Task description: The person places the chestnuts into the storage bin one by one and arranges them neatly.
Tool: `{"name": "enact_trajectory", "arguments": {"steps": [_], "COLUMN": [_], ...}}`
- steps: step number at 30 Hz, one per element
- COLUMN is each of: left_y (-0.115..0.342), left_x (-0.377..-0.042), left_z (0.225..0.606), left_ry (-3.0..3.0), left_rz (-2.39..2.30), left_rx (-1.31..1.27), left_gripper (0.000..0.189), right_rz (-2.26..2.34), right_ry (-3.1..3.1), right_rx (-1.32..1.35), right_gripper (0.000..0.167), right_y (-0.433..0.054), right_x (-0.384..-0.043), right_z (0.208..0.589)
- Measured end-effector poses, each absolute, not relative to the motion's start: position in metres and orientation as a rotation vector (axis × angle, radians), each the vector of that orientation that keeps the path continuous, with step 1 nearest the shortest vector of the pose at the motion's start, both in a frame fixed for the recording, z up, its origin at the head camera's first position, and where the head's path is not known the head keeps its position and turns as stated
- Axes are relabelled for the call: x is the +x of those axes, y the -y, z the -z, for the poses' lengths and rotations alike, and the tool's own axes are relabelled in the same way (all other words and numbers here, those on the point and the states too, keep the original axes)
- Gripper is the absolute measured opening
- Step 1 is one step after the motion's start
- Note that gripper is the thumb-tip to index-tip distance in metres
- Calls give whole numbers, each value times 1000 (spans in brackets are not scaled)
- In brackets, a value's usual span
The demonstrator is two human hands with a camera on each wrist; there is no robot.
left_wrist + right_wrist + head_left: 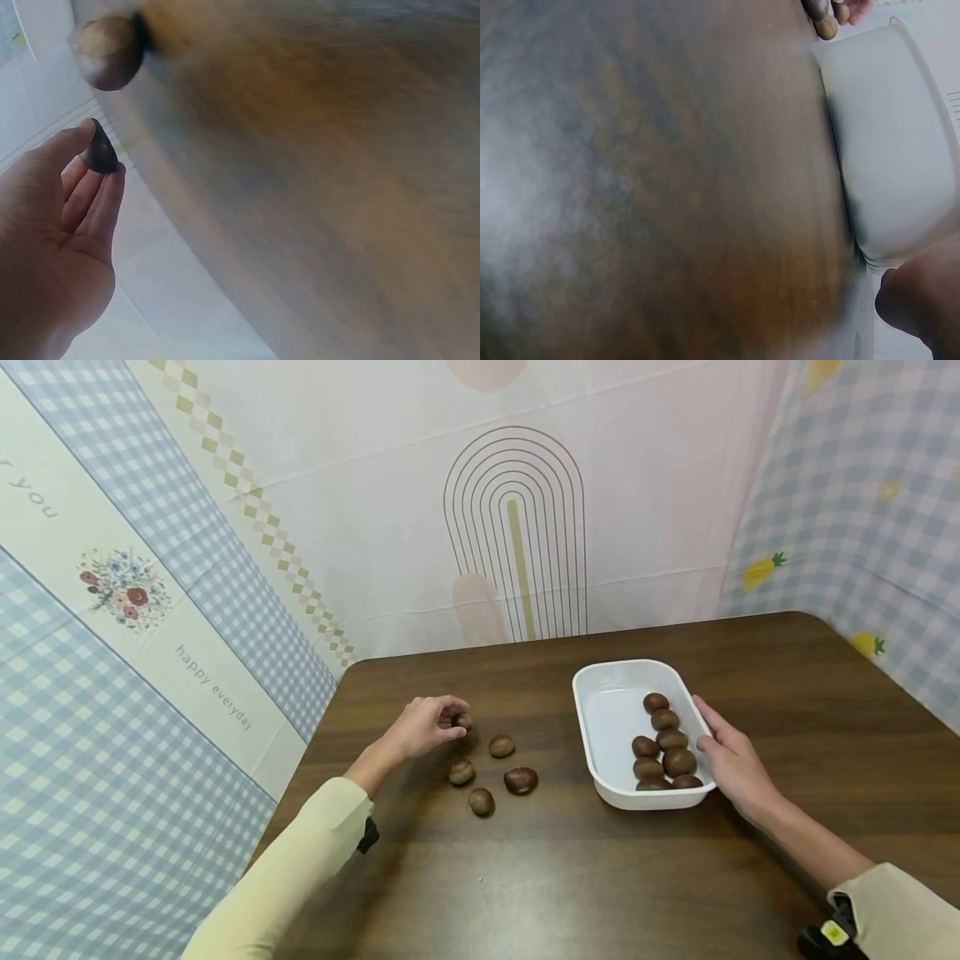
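Note:
My left hand [427, 727] pinches a brown chestnut [100, 150] between thumb and fingertips; the head view has it at the left part of the table. Several loose chestnuts lie just right of and below that hand, among them a dark one [521, 780] and a paler one [502, 745]. A white rectangular tray [611, 727] stands to the right, with several chestnuts [671, 739] gathered along its right side and near end. At the tray's right wall, my right hand [738, 768] grips it, thumb at the rim; the other fingers are partly hidden in the right wrist view.
The brown wooden table [555, 877] ends at a patterned cloth backdrop [360, 527] behind it. Checked cloth [97, 735] hangs along the left side, and more on the right.

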State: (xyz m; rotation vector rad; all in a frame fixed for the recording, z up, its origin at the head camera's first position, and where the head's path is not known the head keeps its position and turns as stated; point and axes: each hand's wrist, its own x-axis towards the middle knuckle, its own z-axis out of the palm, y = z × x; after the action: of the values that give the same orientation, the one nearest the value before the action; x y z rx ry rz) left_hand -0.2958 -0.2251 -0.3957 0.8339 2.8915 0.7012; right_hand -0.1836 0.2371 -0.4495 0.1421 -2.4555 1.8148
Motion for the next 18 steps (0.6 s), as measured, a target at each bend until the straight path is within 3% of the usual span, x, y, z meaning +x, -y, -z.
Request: {"name": "enact_trajectory", "arguments": {"steps": [18], "left_y": [157], "left_x": [-305], "left_z": [370], "left_ry": [-2835], "left_rz": [-732], "left_rx": [1001], "left_gripper": [41], "right_rz": [-1821], "right_ry": [2445], "right_rx": [141], "right_gripper": [64], "right_y": [-236], "right_x": [-182], "right_z": [449]}}
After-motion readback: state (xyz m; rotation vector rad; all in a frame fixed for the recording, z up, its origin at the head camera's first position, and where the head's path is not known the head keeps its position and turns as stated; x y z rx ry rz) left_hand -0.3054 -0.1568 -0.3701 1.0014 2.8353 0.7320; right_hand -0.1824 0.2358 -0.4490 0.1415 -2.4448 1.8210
